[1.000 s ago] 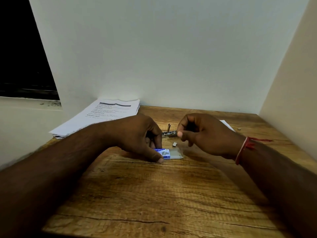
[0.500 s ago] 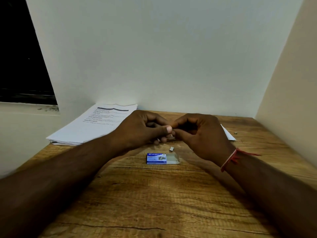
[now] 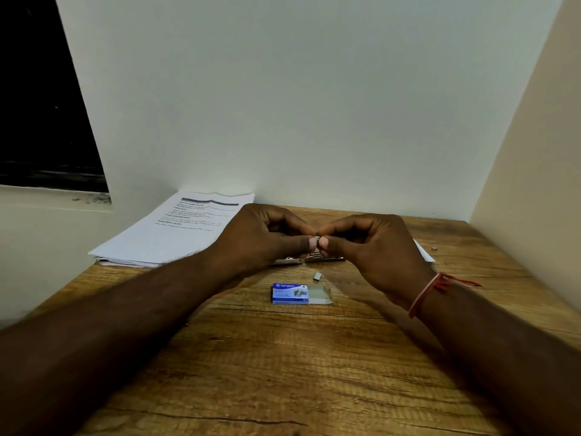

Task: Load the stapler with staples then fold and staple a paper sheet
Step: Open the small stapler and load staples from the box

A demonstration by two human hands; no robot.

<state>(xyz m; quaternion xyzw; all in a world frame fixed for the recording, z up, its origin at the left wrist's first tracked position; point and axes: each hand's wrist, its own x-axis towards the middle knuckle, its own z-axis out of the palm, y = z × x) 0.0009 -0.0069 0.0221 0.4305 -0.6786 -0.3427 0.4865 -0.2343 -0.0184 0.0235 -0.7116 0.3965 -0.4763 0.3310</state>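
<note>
I have a small strip of staples (image 3: 317, 238) pinched between the thumb and fingertips of my left hand (image 3: 267, 237) and right hand (image 3: 374, 243), raised just above the open stapler (image 3: 309, 259) on the table (image 3: 283, 357). I should line it up straight with the channel before lowering it in.

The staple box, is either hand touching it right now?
No, the staple box lies alone on the wooden table, while the left hand and right hand meet above and behind it.
</note>
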